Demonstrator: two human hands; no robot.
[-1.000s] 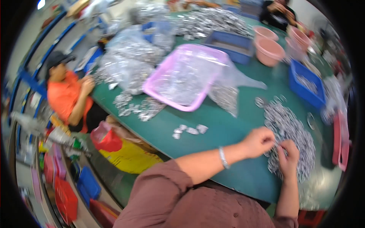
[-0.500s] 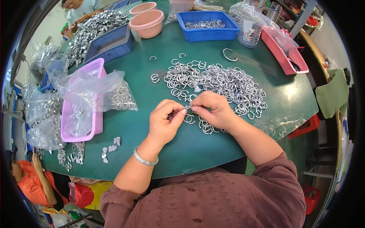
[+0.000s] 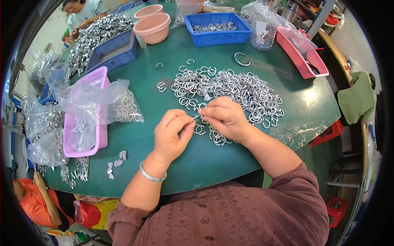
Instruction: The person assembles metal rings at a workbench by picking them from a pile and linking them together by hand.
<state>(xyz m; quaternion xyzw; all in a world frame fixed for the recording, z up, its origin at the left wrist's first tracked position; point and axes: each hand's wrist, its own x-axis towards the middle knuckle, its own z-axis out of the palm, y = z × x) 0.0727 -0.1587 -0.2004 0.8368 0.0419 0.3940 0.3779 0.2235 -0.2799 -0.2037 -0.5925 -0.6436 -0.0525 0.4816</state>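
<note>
Left hand (image 3: pixel 172 133) and right hand (image 3: pixel 225 119) both pinched on small silver metal ring (image 3: pixel 197 119); heap of silver metal rings (image 3: pixel 242 88) just behind on green tabletop (image 3: pixel 164 86), pink plastic tray (image 3: pixel 84 112) left. Unchanged from half-second earlier.

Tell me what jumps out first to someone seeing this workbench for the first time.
The big heap of shiny metal rings spread across the middle of the green table catches the eye first. Right in front of it, the left hand and right hand meet, pinching a small metal piece between their fingertips. To the left lies a pink tray draped with a clear plastic bag of more rings.
</note>
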